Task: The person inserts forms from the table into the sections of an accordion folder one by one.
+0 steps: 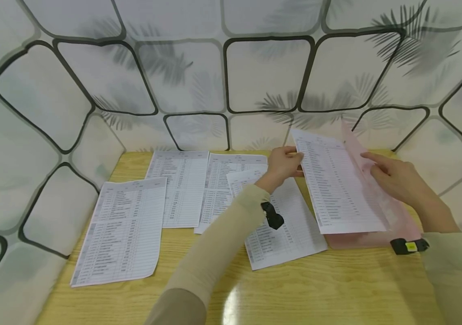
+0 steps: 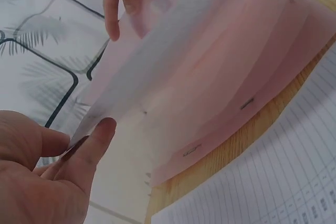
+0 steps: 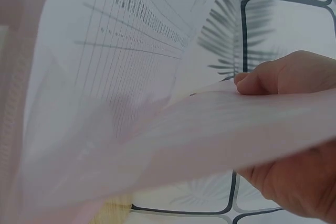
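My left hand (image 1: pixel 283 166) pinches the left edge of a printed sheet (image 1: pixel 332 189) between thumb and fingers. This sheet stands tilted up over a translucent pink folder (image 1: pixel 361 242), its lower right part overlapping the folder. With thumb and fingers on either side, my right hand (image 3: pixel 294 77) grips the raised pink cover (image 3: pixel 210 161). In the left wrist view the folder's pink leaves (image 2: pixel 231 72) fan out below the lifted sheet, and the left hand (image 2: pixel 58 171) holds the sheet's edge.
Several printed sheets lie left of the folder on the wooden table (image 1: pixel 296 293): one nearest the left edge (image 1: pixel 121 230), one behind it (image 1: pixel 182 189), and overlapping ones under the left forearm (image 1: pixel 291 239). A patterned wall (image 1: pixel 267 74) closes off the back and sides.
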The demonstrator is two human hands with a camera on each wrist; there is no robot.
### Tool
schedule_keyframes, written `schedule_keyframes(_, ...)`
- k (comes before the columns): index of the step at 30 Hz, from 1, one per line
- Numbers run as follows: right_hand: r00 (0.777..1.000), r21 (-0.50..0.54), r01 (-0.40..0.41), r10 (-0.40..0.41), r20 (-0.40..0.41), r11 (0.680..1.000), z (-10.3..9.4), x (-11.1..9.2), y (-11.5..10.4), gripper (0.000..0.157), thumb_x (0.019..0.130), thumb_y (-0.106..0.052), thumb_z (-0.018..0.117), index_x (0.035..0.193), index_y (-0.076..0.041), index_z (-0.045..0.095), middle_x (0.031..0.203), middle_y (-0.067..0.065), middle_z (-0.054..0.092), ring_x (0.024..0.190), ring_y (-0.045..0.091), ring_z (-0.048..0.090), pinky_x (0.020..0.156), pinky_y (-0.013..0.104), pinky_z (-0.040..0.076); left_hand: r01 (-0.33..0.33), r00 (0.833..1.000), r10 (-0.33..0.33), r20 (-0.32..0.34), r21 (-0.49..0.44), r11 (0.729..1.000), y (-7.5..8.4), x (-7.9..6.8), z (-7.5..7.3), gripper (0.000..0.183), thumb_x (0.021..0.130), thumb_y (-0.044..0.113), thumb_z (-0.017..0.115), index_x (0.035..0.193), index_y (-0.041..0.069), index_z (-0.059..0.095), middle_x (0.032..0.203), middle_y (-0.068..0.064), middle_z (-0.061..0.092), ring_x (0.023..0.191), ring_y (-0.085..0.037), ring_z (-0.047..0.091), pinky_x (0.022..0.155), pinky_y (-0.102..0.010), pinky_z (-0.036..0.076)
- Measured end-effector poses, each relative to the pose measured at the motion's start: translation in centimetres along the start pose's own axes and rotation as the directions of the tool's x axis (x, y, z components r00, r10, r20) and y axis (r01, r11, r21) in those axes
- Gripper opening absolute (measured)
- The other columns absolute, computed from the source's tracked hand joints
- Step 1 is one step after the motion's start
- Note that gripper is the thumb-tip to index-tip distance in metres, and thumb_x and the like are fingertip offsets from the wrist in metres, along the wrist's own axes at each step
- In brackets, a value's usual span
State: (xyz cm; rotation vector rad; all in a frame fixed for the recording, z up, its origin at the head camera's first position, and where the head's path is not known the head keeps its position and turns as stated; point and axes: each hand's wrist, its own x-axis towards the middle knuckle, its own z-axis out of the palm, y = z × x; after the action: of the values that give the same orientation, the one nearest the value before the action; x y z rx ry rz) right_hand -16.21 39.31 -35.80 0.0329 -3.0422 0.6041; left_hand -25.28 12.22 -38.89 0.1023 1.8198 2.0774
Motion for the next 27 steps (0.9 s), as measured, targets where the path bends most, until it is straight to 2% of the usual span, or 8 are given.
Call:
schedule_keyframes(3,1.000,0.001,0.007,-0.007,-0.004,1.000,0.0,0.0,0.0,0.048,0.110,-0.023,0.043,0.153,-0.004,0.052,0.074,0.005,0.046,0.070,0.021,0.045,0.056,0.029,0.031,0.026,1.000,-0.026,-0.001,-0.039,0.999,-0.2,-0.1,0.5,0.040,0.107,0.010,0.062,0.143,-0.007,0.059,0.115,-0.026,0.076,0.104,-0.049,0.074,0.089,-0.056,0.064)
schedule_keyframes(6,1.000,0.002,0.007,-0.007,-0.001,1.000,0.0,0.1,0.0,0.048,0.110,-0.022,0.043,0.154,-0.004,0.052,0.073,0.004,0.044,0.069,0.021,0.045,0.056,0.029,0.031,0.045,0.999,-0.045,-0.001,-0.037,0.998,-0.5,-0.3,0.8,0.038,0.108,0.015,0.062,0.139,-0.006,0.063,0.104,-0.021,0.077,0.100,-0.044,0.076,0.084,-0.050,0.066)
schedule_keyframes(8,1.000,0.002,0.009,-0.009,-0.001,1.000,0.0,0.1,0.0,0.048,0.110,-0.022,0.043,0.153,-0.004,0.052,0.073,0.004,0.044,0.070,0.021,0.045,0.056,0.029,0.031,0.054,0.998,-0.053,0.022,-0.043,0.998,-0.7,-0.6,1.0,0.037,0.109,0.016,0.060,0.139,-0.005,0.064,0.102,-0.020,0.077,0.101,-0.043,0.076,0.081,-0.045,0.068)
schedule_keyframes(13,0.999,0.001,0.030,-0.030,-0.012,1.000,-0.1,0.1,0.0,0.047,0.109,-0.020,0.044,0.151,-0.002,0.054,0.072,0.004,0.045,0.069,0.020,0.046,0.056,0.029,0.031,0.081,0.990,-0.070,0.122,-0.087,0.993,-1.4,-1.7,1.5,0.036,0.110,0.009,0.055,0.142,-0.006,0.062,0.114,-0.022,0.076,0.112,-0.042,0.074,0.083,-0.040,0.067)
schedule_keyframes(16,0.999,0.000,0.035,-0.035,-0.018,0.999,-0.1,0.1,0.1,0.047,0.109,-0.020,0.044,0.151,-0.002,0.054,0.071,0.002,0.043,0.065,0.017,0.044,0.054,0.028,0.031,0.075,0.987,-0.061,0.148,-0.091,0.993,-1.8,-2.2,2.0,0.034,0.109,0.006,0.055,0.140,-0.007,0.063,0.119,-0.025,0.075,0.114,-0.044,0.072,0.084,-0.039,0.067)
schedule_keyframes(18,0.999,0.001,0.039,-0.039,-0.027,0.999,-0.1,0.1,0.1,0.046,0.109,-0.020,0.044,0.150,-0.003,0.055,0.070,0.002,0.042,0.063,0.017,0.043,0.053,0.028,0.031,0.058,0.989,-0.046,0.139,-0.088,0.994,-2.1,-2.4,2.4,0.033,0.109,0.006,0.055,0.137,-0.008,0.065,0.118,-0.028,0.074,0.114,-0.046,0.072,0.081,-0.038,0.068)
schedule_keyframes(22,0.998,0.002,0.047,-0.047,-0.037,0.999,-0.1,0.1,0.3,0.045,0.108,-0.019,0.045,0.149,-0.003,0.057,0.072,0.003,0.048,0.070,0.021,0.048,0.057,0.028,0.032,0.028,0.997,-0.022,0.080,-0.074,0.997,-2.6,-2.4,3.0,0.029,0.108,0.005,0.058,0.130,-0.009,0.069,0.113,-0.031,0.075,0.108,-0.048,0.073,0.075,-0.035,0.068)
schedule_keyframes(27,0.998,-0.002,0.045,-0.045,-0.042,0.999,0.0,0.0,0.4,0.045,0.108,-0.019,0.044,0.148,-0.003,0.057,0.070,0.002,0.045,0.070,0.022,0.047,0.057,0.028,0.032,0.028,0.999,-0.026,0.029,-0.064,0.998,-2.9,-2.1,3.8,0.028,0.107,0.007,0.059,0.127,-0.007,0.072,0.109,-0.029,0.076,0.104,-0.048,0.074,0.074,-0.036,0.068)
